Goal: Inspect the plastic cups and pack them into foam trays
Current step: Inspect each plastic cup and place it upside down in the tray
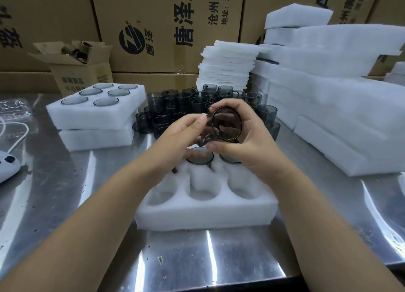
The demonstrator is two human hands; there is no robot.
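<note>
A smoky grey plastic cup (226, 125) is tipped with its mouth toward me, held above a white foam tray (203, 212). My right hand (247, 142) grips the cup around its side and bottom. My left hand (182, 136) pinches its rim and handle from the left. In the tray's far row sit two cups (200, 158), partly hidden by my hands; the near holes are bare. A cluster of several loose grey cups (175, 107) stands behind the tray.
Two stacked foam trays (92, 118) at the left, the top one filled with cups. Stacks of white foam (228, 66) and larger foam blocks (328, 107) fill the right. Cardboard boxes (153, 28) line the back. A white device with a cable (6, 166) lies at the far left.
</note>
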